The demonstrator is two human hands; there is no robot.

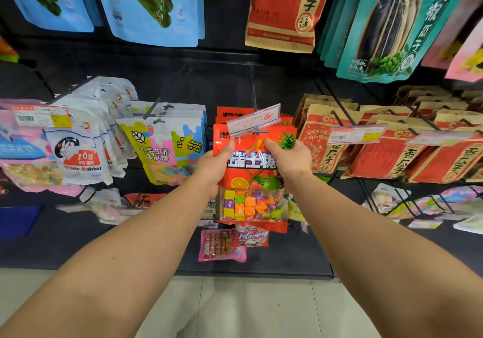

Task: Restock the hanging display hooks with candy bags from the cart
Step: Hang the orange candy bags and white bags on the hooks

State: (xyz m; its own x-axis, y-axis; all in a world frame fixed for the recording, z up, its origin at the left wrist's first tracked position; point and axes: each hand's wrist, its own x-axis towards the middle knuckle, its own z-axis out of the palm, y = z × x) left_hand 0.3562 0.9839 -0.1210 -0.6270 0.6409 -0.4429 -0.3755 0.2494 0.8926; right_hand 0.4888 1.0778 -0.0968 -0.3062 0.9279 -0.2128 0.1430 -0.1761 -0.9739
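Both hands gripped one red candy bag [251,170] at the hook [257,131]: left hand [213,166] at nine o'clock, right hand [292,158] at three.

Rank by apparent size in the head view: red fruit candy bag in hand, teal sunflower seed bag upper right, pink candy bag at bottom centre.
1. teal sunflower seed bag, though cropped at the frame top
2. red fruit candy bag, held nearer the camera, so this ranking is unsure
3. pink candy bag, clearly smallest
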